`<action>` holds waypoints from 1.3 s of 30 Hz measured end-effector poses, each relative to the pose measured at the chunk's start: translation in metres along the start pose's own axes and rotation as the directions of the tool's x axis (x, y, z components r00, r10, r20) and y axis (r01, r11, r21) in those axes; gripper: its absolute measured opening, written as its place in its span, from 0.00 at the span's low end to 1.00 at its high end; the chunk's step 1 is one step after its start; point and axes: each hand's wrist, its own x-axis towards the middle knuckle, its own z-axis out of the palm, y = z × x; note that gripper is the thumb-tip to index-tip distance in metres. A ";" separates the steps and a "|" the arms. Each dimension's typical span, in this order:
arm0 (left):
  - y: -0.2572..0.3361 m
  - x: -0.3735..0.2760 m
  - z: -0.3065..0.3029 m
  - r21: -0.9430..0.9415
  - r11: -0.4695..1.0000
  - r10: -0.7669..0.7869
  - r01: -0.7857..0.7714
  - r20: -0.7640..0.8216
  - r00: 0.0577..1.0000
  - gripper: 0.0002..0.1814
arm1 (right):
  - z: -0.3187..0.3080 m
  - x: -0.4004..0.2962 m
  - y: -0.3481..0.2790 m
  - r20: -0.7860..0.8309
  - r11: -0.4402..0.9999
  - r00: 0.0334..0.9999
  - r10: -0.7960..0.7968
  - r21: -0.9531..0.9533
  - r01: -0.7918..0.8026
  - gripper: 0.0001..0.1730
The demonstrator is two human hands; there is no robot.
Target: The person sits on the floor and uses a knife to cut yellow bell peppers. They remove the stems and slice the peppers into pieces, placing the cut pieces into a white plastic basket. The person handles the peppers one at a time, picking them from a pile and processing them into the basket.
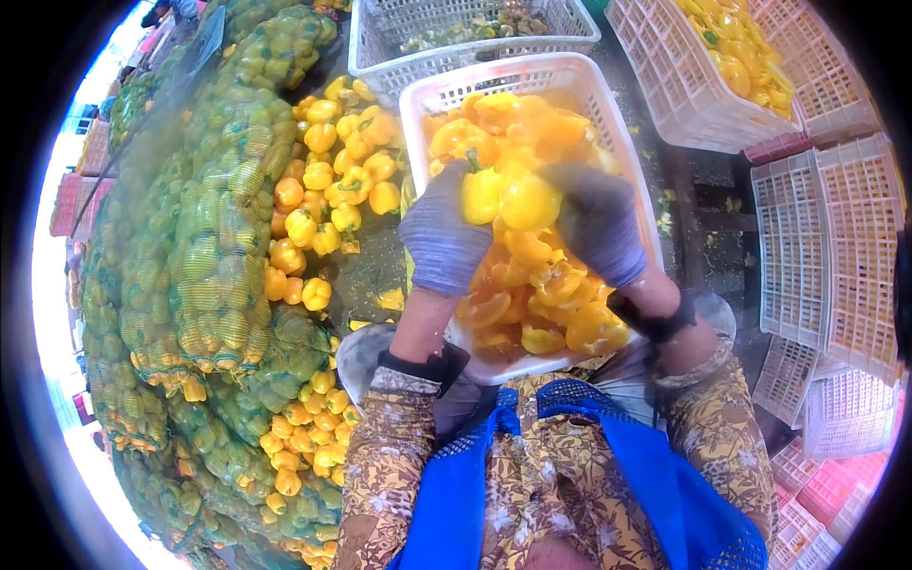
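Both my hands wear greyish-purple knit gloves above a white plastic crate [645, 206] of opened yellow bell pepper pieces [491, 313]. My left hand [447, 228] grips a yellow bell pepper [482, 196] with a green stem, from its left side. At the pepper's right side is my right hand [598, 217], blurred, its fingers curled near the rounded yellow lobe; whether it holds a tool is hidden. Left of the crate, whole yellow bell peppers [319, 173] lie in a heap on the dark ground.
Green mesh sacks of peppers [221, 249] are piled along the left. A grey-white crate [474, 53] with scraps stands beyond. At the upper right is a crate of yellow pieces [712, 107]; stacked crates [791, 249] line the right. More loose peppers [313, 427] lie lower left.
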 end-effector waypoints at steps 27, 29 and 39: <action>-0.005 -0.003 0.022 -0.778 0.590 -0.098 0.218 0.198 0.975 0.15 | 0.009 0.016 0.012 0.223 0.988 0.975 -0.018 -0.143 0.051 0.18; -0.004 -0.005 0.025 -0.779 0.560 -0.195 0.281 0.206 0.959 0.14 | 0.013 0.015 0.008 0.187 0.982 0.982 0.024 -0.187 0.011 0.19; -0.016 -0.007 0.019 -0.521 0.850 0.051 0.081 0.234 0.971 0.17 | -0.006 0.021 0.024 0.495 0.986 0.866 0.069 0.100 -0.135 0.28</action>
